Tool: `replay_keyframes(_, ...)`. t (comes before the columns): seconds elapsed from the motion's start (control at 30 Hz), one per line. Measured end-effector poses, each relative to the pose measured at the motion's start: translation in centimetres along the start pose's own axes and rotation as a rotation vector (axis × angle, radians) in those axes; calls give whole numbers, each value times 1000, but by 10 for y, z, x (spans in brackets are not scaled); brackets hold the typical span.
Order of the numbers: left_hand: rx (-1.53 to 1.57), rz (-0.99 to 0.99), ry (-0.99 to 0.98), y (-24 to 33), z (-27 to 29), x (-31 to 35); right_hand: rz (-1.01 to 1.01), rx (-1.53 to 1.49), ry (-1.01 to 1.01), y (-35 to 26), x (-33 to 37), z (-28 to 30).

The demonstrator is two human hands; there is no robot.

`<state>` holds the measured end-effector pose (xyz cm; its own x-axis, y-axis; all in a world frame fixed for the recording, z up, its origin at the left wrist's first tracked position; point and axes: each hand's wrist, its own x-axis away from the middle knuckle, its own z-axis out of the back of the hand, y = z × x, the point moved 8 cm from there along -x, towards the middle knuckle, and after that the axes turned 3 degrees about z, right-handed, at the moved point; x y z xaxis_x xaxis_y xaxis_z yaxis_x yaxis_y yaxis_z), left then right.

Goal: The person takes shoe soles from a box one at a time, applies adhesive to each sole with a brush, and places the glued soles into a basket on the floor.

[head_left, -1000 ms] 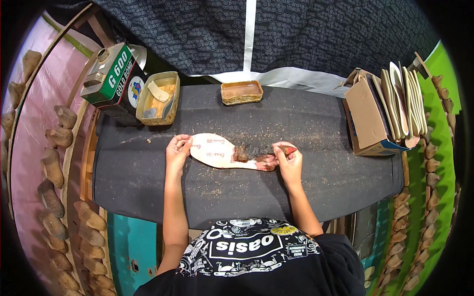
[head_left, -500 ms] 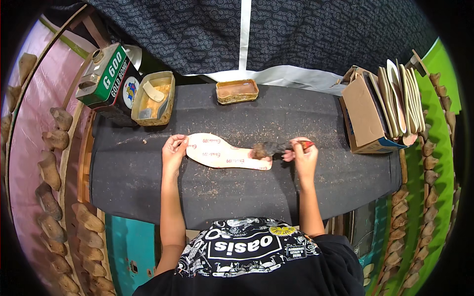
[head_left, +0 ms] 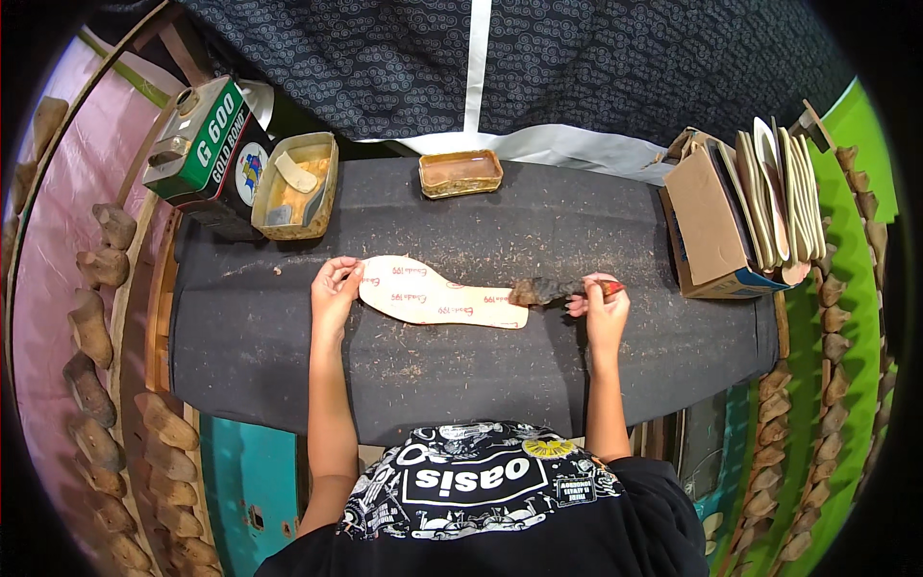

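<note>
A pale shoe insole point(head_left: 423, 297) with rows of red print lies across the dark cloth, its broad end to the left and its narrow end to the right. My left hand point(head_left: 335, 288) pinches the rim of the broad end between thumb and fingers. A dark, worn brush point(head_left: 550, 290) with a red handle tip is in the closed fingers of my right hand point(head_left: 606, 306). Its brown bristles are over the narrow end of the insole; whether they touch it I cannot tell.
The cloth-covered table point(head_left: 433, 375) is strewn with small shavings. At the back left stand a green-and-black can point(head_left: 204, 154) and a tub point(head_left: 322, 197) with scraps. A shallow tray point(head_left: 461, 175) sits at the back middle. A cardboard box point(head_left: 707, 216) of insoles stands right; wooden shoe lasts point(head_left: 89, 327) line the sides.
The brush in my right hand has moved right, toward the edge of the narrow end. My left hand keeps its pinch on the insole. The whole view has shifted slightly.
</note>
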<state>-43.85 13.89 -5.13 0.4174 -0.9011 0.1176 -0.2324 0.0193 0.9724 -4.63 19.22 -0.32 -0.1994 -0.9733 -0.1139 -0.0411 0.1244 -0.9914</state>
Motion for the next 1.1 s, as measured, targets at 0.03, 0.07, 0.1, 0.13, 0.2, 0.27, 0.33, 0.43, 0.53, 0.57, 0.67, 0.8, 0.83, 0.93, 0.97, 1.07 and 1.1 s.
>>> replay_keyframes(0.03, 0, 0, 1, 0, 0, 0, 10, -7, 7, -2, -1, 4)
replay_keyframes(0.07, -5, 2, 3, 0, 0, -1, 20, -14, 15, -4, -1, 6)
replay_keyframes(0.1, -11, 4, 3, 0, 0, 0, 19, -14, 15, -6, 0, 5)
replay_keyframes(0.13, -12, 4, 2, 0, 0, 0, 14, -44, 6, -9, 1, 2)
replay_keyframes(0.2, -23, -2, -11, 0, -1, 0, 10, -74, 1, -14, 4, -5)
replay_keyframes(0.27, -22, -1, -14, 1, -3, 0, -28, -137, -70, -13, 12, -23)
replay_keyframes(0.33, -16, 2, -16, 0, -4, 0, -4, -160, -147, -14, 20, -36)
replay_keyframes(0.43, -12, 1, -16, -4, 0, 0, 155, 68, -185, -17, 33, -32)
replay_keyframes(0.53, -50, 0, -2, -5, 1, -1, 371, 315, -193, -25, 42, -19)
replay_keyframes(0.57, -36, -1, 1, -4, 1, -1, 371, 307, -150, -27, 44, -13)
replay_keyframes(0.67, -18, 4, 3, -2, 0, 0, 439, 391, -100, -31, 49, -1)
replay_keyframes(0.8, -25, 10, 4, -1, -1, 0, 463, 392, -68, -33, 48, 10)
replay_keyframes(0.83, -25, 12, 1, -1, -1, 0, 402, 281, -53, -31, 46, 11)
replay_keyframes(0.93, -11, 12, 2, -1, -1, 0, 496, 294, -40, -45, 47, -5)
replay_keyframes(0.97, -9, 13, 2, -2, -2, 0, 426, 266, -14, -39, 46, -4)
replay_keyframes(1.07, -6, 21, 5, -3, 0, -1, 755, 571, -66, -63, 61, -23)
replay_keyframes(1.1, -4, 26, 6, -4, 0, -1, 783, 578, -70, -65, 64, -23)
